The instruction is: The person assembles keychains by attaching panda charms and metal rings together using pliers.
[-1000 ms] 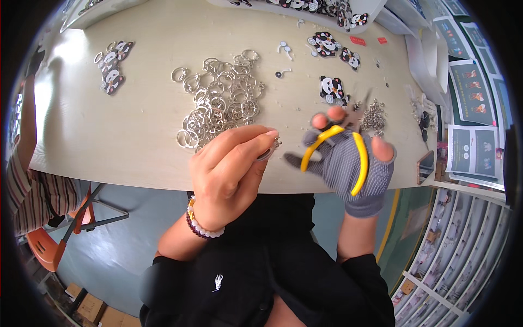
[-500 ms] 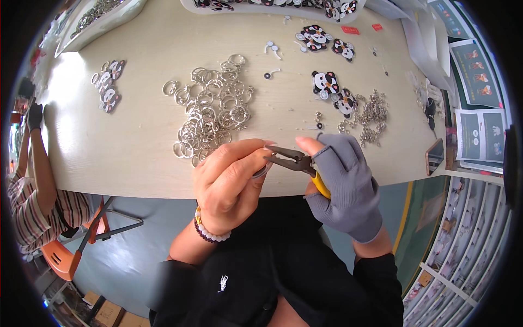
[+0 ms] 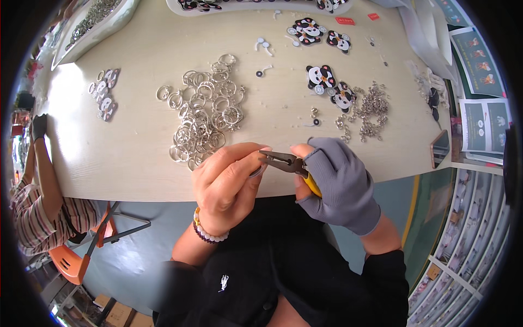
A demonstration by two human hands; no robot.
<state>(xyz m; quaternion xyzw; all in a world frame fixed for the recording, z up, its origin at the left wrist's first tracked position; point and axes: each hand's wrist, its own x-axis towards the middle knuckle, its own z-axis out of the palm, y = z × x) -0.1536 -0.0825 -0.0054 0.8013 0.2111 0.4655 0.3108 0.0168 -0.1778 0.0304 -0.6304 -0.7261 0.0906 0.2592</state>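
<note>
My left hand (image 3: 224, 182), bare and with a beaded bracelet at the wrist, is closed in a pinch at the tips of the pliers. Whatever small thing its fingers hold is hidden. Wrapped round the yellow handles of the pliers (image 3: 284, 162) is my right hand (image 3: 344, 182), in a grey fingerless glove. The dark jaws point left and reach the left fingertips. Beyond my left hand lies a heap of silver key rings (image 3: 202, 111). Past my right hand are a pile of small metal fittings (image 3: 373, 109) and panda-shaped charms (image 3: 320, 79).
More panda charms (image 3: 306, 31) lie farther back, and others (image 3: 103, 95) with rings at the left. A white tray of metal parts (image 3: 101, 30) stands far left. At the right edge rests a phone (image 3: 439, 148). A co-worker's arm (image 3: 46, 174) shows at far left.
The jaws of the pliers have drawn closer together at the left fingertips. My right hand has moved slightly left, and the whole view has shifted a little.
</note>
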